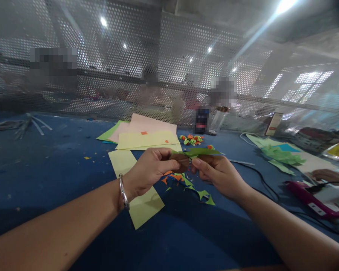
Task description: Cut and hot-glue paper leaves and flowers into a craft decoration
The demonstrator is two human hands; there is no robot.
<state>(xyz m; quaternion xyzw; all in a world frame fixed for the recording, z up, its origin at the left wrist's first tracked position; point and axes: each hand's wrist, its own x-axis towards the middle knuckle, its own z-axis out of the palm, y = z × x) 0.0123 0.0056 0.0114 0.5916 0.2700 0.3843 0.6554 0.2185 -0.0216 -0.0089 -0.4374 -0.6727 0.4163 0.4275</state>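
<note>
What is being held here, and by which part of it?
A thin green paper piece: the right hand pinches its near edge; the left hand is at its left end, exact grip unclear.

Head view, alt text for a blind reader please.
Left hand and right hand hold green paper over a blue table strewn with scraps. Beyond lie paper sheets and small orange-and-green pieces, before a mesh screen.

perforated screen (pixel 183 49) behind blue tabletop (pixel 53 169), magenta power strip (pixel 302 194), clear container (pixel 218 120)
</note>
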